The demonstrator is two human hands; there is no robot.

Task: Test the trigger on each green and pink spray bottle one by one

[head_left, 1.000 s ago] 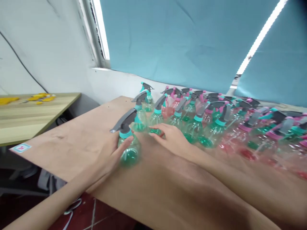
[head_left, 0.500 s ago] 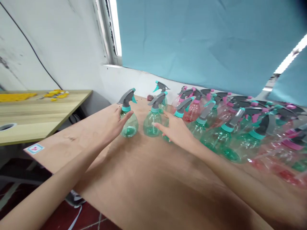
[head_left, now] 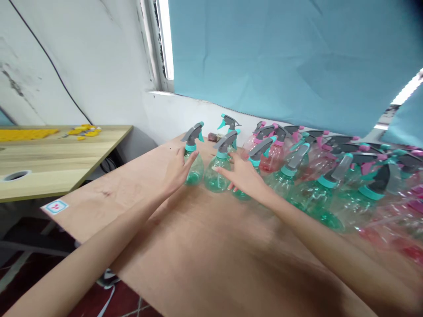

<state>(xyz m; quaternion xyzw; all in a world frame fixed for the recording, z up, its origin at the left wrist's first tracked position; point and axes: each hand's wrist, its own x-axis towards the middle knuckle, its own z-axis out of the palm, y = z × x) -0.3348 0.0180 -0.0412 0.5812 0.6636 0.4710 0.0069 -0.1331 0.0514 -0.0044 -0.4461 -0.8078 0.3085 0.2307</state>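
A clear green spray bottle (head_left: 194, 173) with a grey and teal trigger head stands upright at the left end of a group. My left hand (head_left: 178, 169) is against its left side, thumb across the front, the other fingers partly hidden. Close to its right stands a second green spray bottle (head_left: 215, 177). My right hand (head_left: 245, 174) is open, its thumb in front of the second bottle's right side and its fingers apart. Partly behind that hand stands a third green spray bottle (head_left: 243, 195). Another teal-headed spray bottle (head_left: 228, 121) stands behind, its trigger facing left.
Several green and pink spray bottles (head_left: 310, 189) crowd the right side of the wooden tabletop (head_left: 198, 246). A small dark red object (head_left: 212, 137) lies near the wall. Left is a second table (head_left: 76, 154) with yellow pieces (head_left: 84, 129). A blue sheet (head_left: 280, 57) covers the window.
The leftmost green bottle has moved right with my left hand, narrowing its gap to the second bottle. My right hand stays beside the second bottle. The whole view has shifted slightly.
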